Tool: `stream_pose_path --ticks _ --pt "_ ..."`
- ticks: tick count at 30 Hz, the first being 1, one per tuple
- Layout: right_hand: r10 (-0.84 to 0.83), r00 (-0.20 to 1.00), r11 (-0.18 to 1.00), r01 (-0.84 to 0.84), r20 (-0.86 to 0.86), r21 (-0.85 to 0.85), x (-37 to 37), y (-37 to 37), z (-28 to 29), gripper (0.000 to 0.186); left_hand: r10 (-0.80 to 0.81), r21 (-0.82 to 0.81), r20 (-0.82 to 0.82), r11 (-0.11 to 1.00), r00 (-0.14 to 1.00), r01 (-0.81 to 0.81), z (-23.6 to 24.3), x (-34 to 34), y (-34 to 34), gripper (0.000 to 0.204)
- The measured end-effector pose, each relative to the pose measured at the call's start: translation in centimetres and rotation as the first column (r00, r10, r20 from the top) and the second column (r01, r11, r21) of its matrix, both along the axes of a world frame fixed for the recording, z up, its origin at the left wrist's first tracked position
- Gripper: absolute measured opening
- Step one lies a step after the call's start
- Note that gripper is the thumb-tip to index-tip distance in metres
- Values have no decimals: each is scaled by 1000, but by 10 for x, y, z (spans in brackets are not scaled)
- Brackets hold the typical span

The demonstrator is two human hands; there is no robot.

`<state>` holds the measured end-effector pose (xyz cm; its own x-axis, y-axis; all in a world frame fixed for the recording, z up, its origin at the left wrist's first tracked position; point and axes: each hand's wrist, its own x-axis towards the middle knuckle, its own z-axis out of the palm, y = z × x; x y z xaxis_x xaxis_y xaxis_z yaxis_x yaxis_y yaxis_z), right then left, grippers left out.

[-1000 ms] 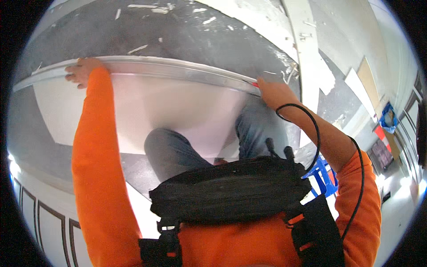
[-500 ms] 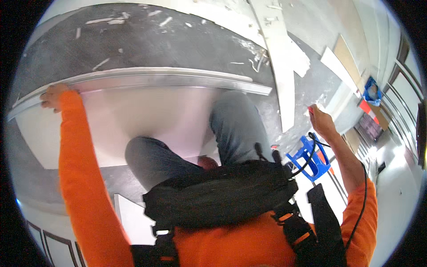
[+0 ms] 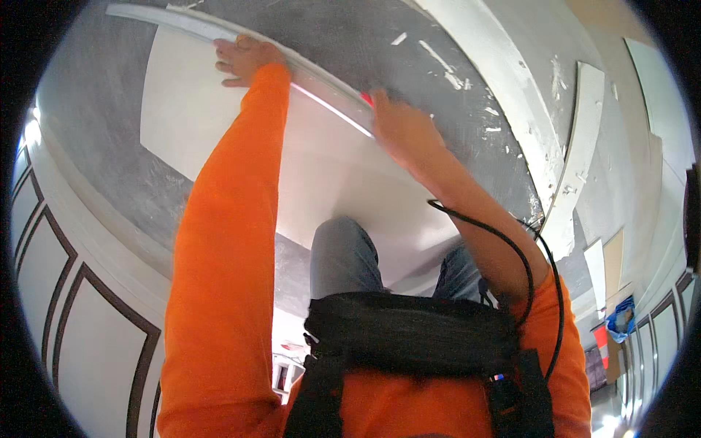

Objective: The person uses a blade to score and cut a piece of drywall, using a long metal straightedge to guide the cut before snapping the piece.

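A long pale metal bar (image 3: 328,92) lies slantwise along the far edge of a large white board (image 3: 197,102) on the dark floor. My left hand (image 3: 252,58) presses down on the bar with its fingers spread apart. Farther right, my right hand (image 3: 405,131) is closed around a small red tool (image 3: 366,98) beside the bar. Only a bit of the red shows; its working end is hidden, and the hand is slightly blurred. The bar's right end disappears behind this hand.
White scraps (image 3: 438,62) litter the dark floor (image 3: 343,36) beyond the bar. Long white strips (image 3: 580,139) lie at the right, with a blue bag (image 3: 621,321) farther off. Framed panels (image 3: 95,321) line the left side. A black cable (image 3: 504,237) hangs by my right forearm.
The view has swung round. My right hand, earlier out at the right away from the board, is now at the bar with the red tool. My left hand still presses the bar.
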<state>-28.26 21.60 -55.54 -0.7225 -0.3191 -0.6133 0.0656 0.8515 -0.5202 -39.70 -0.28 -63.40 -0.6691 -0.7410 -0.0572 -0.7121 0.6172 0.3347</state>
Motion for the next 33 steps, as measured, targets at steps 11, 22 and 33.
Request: stream_pose_path --ticks 11,22,33 --pt "165 975 986 -168 -151 -4 -35 -36 -19 18 -18 17 16 1000 1000 17 -4 2 9 61" --pt "7 850 887 -249 527 389 177 197 27 24 -35 73 -41 997 999 38 -7 3 9 57" --pt "103 990 985 -115 -91 -131 -73 -46 -23 25 -61 98 -87 993 994 69 -12 7 -6 55"
